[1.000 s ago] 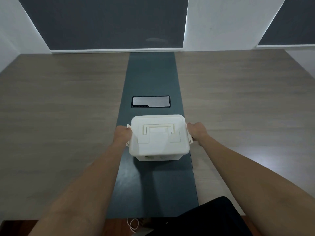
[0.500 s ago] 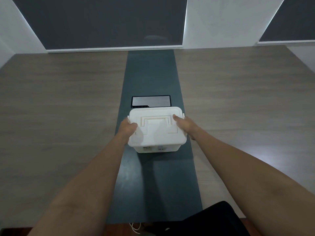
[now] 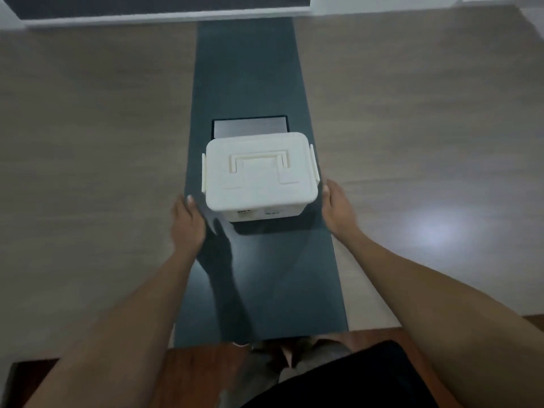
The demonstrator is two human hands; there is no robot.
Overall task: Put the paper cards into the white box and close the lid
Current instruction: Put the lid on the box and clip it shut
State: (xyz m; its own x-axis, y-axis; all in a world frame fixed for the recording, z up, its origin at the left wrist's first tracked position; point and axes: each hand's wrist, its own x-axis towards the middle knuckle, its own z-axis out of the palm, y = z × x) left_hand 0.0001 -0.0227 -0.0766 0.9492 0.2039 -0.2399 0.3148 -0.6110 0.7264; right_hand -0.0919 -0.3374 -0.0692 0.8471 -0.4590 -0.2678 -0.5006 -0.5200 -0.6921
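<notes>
The white box point(image 3: 259, 175) stands on the dark centre strip of the table with its lid down, the flat handle folded on top and a clip at each side. My left hand point(image 3: 187, 223) hovers just off its near left corner, empty, not touching it. My right hand point(image 3: 337, 209) is beside the near right corner, also empty and a little apart from the box. No paper cards are in sight.
A dark recessed panel point(image 3: 250, 126) sits in the strip point(image 3: 265, 275) right behind the box. Wood-grain table surface point(image 3: 88, 172) spreads to both sides. The table's near edge and my dark clothing point(image 3: 338, 378) are at the bottom.
Both hands have come off the box's lid and sides and drawn back toward me. The view has tilted downward, so the box sits farther from the hands.
</notes>
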